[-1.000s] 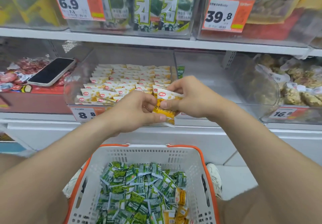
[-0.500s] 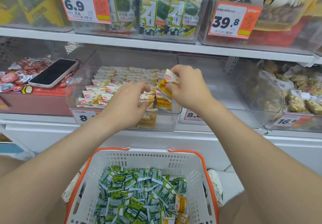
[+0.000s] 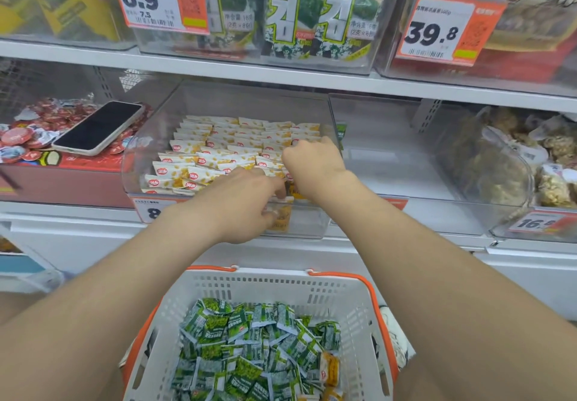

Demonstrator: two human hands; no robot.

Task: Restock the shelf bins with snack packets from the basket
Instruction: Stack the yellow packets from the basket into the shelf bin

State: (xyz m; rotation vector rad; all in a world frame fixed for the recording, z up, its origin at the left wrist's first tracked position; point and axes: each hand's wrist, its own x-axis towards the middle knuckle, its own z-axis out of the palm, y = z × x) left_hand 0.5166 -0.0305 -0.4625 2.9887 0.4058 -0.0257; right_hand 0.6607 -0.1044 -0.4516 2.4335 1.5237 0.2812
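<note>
yellow snack packets in clear bin: near-right row is covered by right hand | left hand beside | grips cannot be told

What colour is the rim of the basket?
Orange rim on a white basket, clearest in the head view.

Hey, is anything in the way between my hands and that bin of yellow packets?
Nothing visible. The right hand is over the yellow packets in the clear bin, and the left hand is at its front lip. The phone lies off to the left.
</note>
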